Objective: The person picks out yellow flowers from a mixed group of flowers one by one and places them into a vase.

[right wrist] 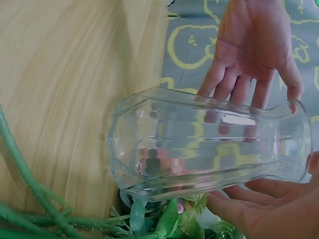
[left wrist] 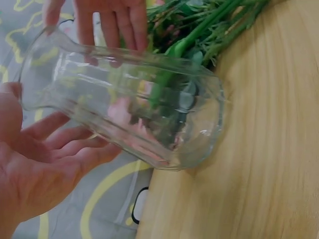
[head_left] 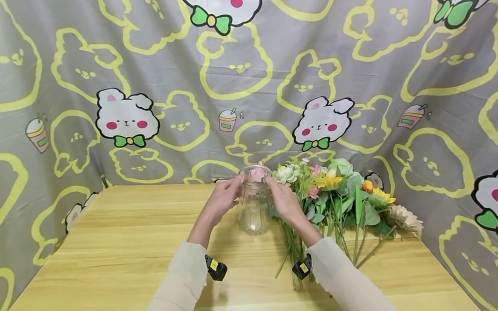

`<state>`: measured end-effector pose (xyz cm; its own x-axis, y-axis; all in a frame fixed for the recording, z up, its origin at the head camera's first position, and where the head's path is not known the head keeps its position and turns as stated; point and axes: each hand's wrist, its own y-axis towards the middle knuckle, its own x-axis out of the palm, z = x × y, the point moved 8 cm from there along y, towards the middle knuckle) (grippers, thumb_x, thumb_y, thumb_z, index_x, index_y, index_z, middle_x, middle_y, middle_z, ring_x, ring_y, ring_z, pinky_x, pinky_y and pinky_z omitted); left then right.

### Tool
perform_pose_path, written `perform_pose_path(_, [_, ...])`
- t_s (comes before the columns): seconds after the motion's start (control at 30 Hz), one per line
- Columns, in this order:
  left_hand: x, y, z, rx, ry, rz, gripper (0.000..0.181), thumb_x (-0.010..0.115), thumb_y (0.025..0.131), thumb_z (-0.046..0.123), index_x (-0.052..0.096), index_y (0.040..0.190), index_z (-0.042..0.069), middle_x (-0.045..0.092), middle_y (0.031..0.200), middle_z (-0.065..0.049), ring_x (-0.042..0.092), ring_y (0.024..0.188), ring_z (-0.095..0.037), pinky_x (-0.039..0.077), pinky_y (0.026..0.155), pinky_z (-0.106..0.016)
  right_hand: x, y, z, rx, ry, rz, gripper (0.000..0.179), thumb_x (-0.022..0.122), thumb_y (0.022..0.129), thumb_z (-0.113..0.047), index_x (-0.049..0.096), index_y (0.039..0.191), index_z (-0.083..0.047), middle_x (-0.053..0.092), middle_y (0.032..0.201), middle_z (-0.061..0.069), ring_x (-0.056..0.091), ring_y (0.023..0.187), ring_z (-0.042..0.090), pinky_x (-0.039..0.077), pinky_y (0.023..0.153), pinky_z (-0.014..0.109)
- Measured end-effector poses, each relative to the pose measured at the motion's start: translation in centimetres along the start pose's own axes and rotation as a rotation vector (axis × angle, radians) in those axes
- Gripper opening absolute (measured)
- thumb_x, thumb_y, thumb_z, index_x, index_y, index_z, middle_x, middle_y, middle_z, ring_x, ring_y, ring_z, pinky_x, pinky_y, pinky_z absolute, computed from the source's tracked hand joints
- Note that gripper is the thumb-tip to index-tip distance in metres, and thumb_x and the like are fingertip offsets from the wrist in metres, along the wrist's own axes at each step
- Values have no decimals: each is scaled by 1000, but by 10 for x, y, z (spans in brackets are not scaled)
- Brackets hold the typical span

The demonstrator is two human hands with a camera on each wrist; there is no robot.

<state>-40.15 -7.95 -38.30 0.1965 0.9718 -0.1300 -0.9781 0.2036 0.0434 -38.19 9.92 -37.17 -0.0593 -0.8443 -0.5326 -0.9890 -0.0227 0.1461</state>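
A clear glass vase with a flared neck and faceted sides stands upright between the two hands, its base right at the wooden tabletop. My left hand holds it from the left, thumb at the rim and fingers along the side. From the right, my right hand holds it in the same way near the neck. Both wrist views show the vase sideways, with nothing standing inside; the pink and green seen through the glass lie behind it.
A bunch of artificial flowers with long green stems lies right of the vase, close to the right forearm. Behind the table hangs a grey curtain printed with cartoon bears. The wooden table extends left of the hands.
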Motion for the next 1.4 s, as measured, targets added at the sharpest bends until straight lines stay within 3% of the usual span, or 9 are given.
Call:
perform_pose_path(0.13, [0, -8, 0, -20, 2, -58, 71, 46, 104, 57, 45, 152, 5, 44, 155, -21, 41, 145, -37, 40, 118, -53, 2, -6, -1, 10, -4, -13, 75, 24, 104, -67, 54, 148, -14, 67, 134, 17, 68, 115, 38, 51, 105, 59])
perform_pose_path(0.3, [0, -19, 0, -29, -2, -103, 79, 46, 101, 63, 41, 154, 5, 37, 160, -22, 36, 148, -38, 38, 120, -52, 1, -15, -6, 4, -7, -18, 73, 26, 105, -63, 64, 136, -8, 73, 118, 19, 71, 105, 37, 57, 94, 56])
perform_pose_path(0.53, [2, -30, -2, -17, -4, -127, 77, 48, 100, 64, 42, 154, 9, 37, 161, -18, 37, 148, -35, 37, 120, -52, -1, -25, -6, 27, 65, -54, 66, 33, 106, -58, 56, 145, -11, 69, 129, 18, 68, 116, 39, 54, 102, 56])
perform_pose_path(0.73, [0, -39, -4, -13, -27, -94, 72, 50, 101, 61, 50, 148, 6, 60, 128, -18, 51, 137, -30, 42, 118, -50, 1, -31, -9, 42, 158, -108, 63, 38, 106, -53, 53, 146, -6, 66, 132, 24, 66, 118, 41, 56, 101, 54])
perform_pose_path(0.97, [4, -45, -4, -14, -52, -97, 79, 49, 100, 63, 41, 154, 6, 42, 157, -21, 40, 147, -32, 38, 120, -47, 0, -35, -10, 57, 190, -141, 63, 38, 106, -52, 52, 148, -6, 62, 136, 26, 63, 122, 43, 55, 103, 54])
perform_pose_path(1.07, [3, -47, -5, -9, -66, -71, 77, 50, 100, 61, 44, 152, 5, 44, 156, -19, 42, 145, -31, 40, 119, -46, 2, -37, -9, 66, 229, -171, 65, 39, 106, -52, 48, 150, -5, 58, 140, 28, 59, 127, 44, 51, 108, 56])
perform_pose_path(1.17, [4, -49, -5, -9, -78, -51, 65, 51, 100, 61, 62, 127, 2, 67, 120, -14, 64, 115, -24, 52, 108, -37, 3, -38, -5, 83, 284, -192, 65, 40, 106, -51, 46, 151, -4, 54, 145, 28, 54, 133, 45, 46, 112, 58])
perform_pose_path(1.27, [4, -49, -5, -4, -86, -28, 55, 51, 101, 59, 59, 104, 5, 50, 86, -5, 49, 86, -20, 52, 96, -35, 3, -37, -2, 92, 312, -187, 66, 41, 106, -52, 46, 151, -5, 53, 146, 27, 53, 134, 44, 45, 114, 58])
perform_pose_path(1.4, [4, -50, -7, -9, -85, 16, 59, 51, 101, 59, 64, 123, 6, 55, 99, -6, 56, 106, -21, 49, 111, -46, 2, -37, -2, 88, 296, -174, 68, 41, 105, -54, 46, 151, -4, 55, 144, 27, 55, 132, 45, 46, 113, 58])
